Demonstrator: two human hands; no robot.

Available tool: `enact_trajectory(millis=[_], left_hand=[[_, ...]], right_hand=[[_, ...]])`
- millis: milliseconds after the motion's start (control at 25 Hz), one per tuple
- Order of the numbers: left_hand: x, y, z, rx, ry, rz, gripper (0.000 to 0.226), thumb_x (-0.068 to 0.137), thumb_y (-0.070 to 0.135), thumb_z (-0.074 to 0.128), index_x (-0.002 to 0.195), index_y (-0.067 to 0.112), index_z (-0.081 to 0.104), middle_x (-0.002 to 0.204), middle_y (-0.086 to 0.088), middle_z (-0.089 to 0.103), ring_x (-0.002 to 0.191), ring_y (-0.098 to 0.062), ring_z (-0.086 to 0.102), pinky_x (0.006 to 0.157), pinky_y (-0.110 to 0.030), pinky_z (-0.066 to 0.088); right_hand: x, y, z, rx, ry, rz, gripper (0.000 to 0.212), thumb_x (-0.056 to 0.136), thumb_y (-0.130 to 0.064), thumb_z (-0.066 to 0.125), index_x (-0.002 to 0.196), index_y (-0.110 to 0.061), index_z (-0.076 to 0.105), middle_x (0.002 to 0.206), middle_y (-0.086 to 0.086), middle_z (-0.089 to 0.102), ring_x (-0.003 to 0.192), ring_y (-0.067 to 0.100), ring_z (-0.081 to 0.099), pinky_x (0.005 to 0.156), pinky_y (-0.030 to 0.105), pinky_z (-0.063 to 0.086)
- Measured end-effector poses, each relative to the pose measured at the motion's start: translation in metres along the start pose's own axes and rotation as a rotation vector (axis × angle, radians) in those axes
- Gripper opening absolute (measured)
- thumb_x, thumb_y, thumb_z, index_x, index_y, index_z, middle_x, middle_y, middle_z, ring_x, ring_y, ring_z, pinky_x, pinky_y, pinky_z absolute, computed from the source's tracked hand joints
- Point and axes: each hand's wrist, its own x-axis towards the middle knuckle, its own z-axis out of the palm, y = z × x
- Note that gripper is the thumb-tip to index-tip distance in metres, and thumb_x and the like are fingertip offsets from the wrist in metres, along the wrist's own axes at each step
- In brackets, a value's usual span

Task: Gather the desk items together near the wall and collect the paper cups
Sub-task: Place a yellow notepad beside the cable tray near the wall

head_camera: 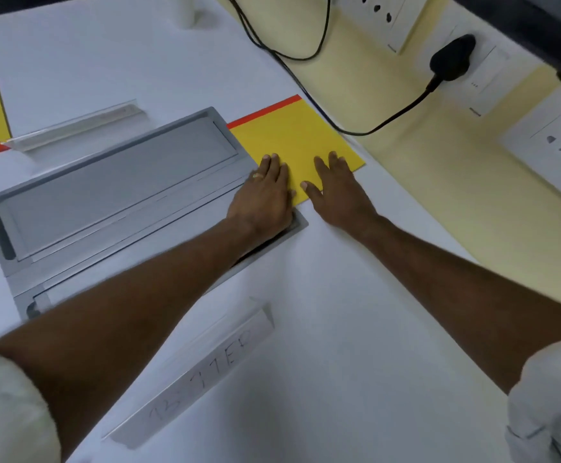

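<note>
Office: white desk point(339, 312) with cable hatch point(105, 195), wall sockets point(386, 15).

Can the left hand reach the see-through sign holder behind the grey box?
Probably yes: the left hand lies flat on the yellow pad, empty, with only the low grey box before the sign holder.

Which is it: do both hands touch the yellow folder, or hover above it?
Touching. The head view shows the left hand and right hand lying flat, fingers straight, on the yellow folder, with no gap visible.
</note>
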Motion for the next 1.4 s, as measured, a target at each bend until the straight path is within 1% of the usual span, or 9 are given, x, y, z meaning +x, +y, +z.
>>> enact_trajectory(millis=[120,280,520,600,680,760,880,1080,1400], left_hand=[[0.02,-0.004,-0.001,0.105,-0.012,-0.061,0.067,0.103,0.035,0.024,0.155,-0.005,0.007,0.164,-0.026,0.002,0.154,-0.035,0.002,0.126,-0.045,0.006],[0.034,-0.01,0.003,0.1,-0.003,-0.07,0.066,0.105,0.036,0.019,0.156,-0.003,0.003,0.164,-0.024,-0.002,0.154,-0.035,-0.002,0.126,-0.045,0.004],[0.032,-0.014,0.002,0.122,-0.012,-0.061,0.067,0.105,0.041,0.014,0.157,0.002,-0.001,0.166,-0.019,-0.006,0.154,-0.03,-0.006,0.126,-0.044,0.001],[0.028,-0.019,-0.003,0.141,-0.006,-0.055,0.068,0.104,0.042,0.014,0.157,0.002,-0.001,0.166,-0.017,-0.006,0.155,-0.028,-0.006,0.126,-0.045,-0.002],[0.018,-0.027,-0.006,0.097,0.028,-0.067,0.067,0.104,0.042,0.015,0.157,0.004,-0.003,0.166,-0.014,-0.007,0.155,-0.026,-0.008,0.126,-0.045,-0.003],[0.002,-0.033,-0.008,0.044,0.049,-0.078,0.065,0.104,0.041,0.013,0.158,0.007,-0.001,0.167,-0.011,-0.007,0.155,-0.023,-0.008,0.126,-0.045,-0.003],[-0.024,-0.029,-0.016,0.058,0.054,-0.077,0.064,0.104,0.041,0.01,0.158,0.009,0.005,0.167,-0.009,-0.005,0.155,-0.022,-0.007,0.125,-0.046,-0.005],[-0.084,-0.007,-0.047,0.077,0.066,-0.051,0.064,0.105,0.042,0.013,0.159,0.01,0.001,0.167,-0.01,-0.005,0.155,-0.023,-0.008,0.126,-0.047,-0.002],[-0.228,0.015,-0.105,0.034,0.065,-0.116,0.067,0.105,0.049,0.012,0.159,0.011,0.0,0.167,-0.009,-0.007,0.154,-0.025,-0.011,0.126,-0.048,-0.002]], right_hand=[[0.027,-0.005,-0.006,-0.022,-0.043,-0.009,0.068,0.102,-0.045,0.041,0.157,-0.011,0.021,0.164,0.022,0.012,0.153,0.035,0.01,0.121,0.046,0.019],[0.049,0.0,-0.01,-0.083,-0.072,-0.023,0.069,0.102,-0.048,0.04,0.158,-0.013,0.019,0.165,0.021,0.011,0.154,0.034,0.01,0.119,0.048,0.022],[0.044,-0.002,-0.011,-0.094,-0.125,-0.026,0.07,0.104,-0.045,0.036,0.159,-0.012,0.008,0.166,0.019,0.0,0.154,0.034,0.0,0.124,0.049,0.012],[0.026,-0.003,-0.009,-0.16,-0.078,-0.039,0.069,0.105,-0.044,0.03,0.159,-0.013,0.001,0.167,0.014,-0.006,0.154,0.033,-0.004,0.125,0.051,0.007],[-0.008,-0.002,-0.003,-0.202,0.054,-0.052,0.065,0.106,-0.042,0.025,0.159,-0.014,0.0,0.167,0.011,-0.005,0.155,0.03,-0.003,0.124,0.05,0.006],[-0.045,-0.001,0.0,-0.165,0.093,-0.026,0.062,0.107,-0.041,0.022,0.159,-0.013,0.004,0.167,0.011,0.0,0.155,0.03,0.0,0.125,0.049,0.008],[-0.081,-0.001,-0.002,-0.113,0.041,0.016,0.065,0.105,-0.046,0.021,0.159,-0.014,0.005,0.167,0.01,0.0,0.155,0.028,-0.002,0.126,0.047,0.006],[-0.123,-0.033,-0.023,-0.03,0.061,0.005,0.069,0.104,-0.048,0.024,0.159,-0.01,0.006,0.167,0.011,0.002,0.155,0.026,0.001,0.127,0.043,0.008],[-0.205,-0.121,-0.073,-0.072,0.099,-0.062,0.06,0.106,-0.027,0.031,0.158,-0.009,0.008,0.167,0.011,0.005,0.155,0.027,0.004,0.127,0.043,0.012]])
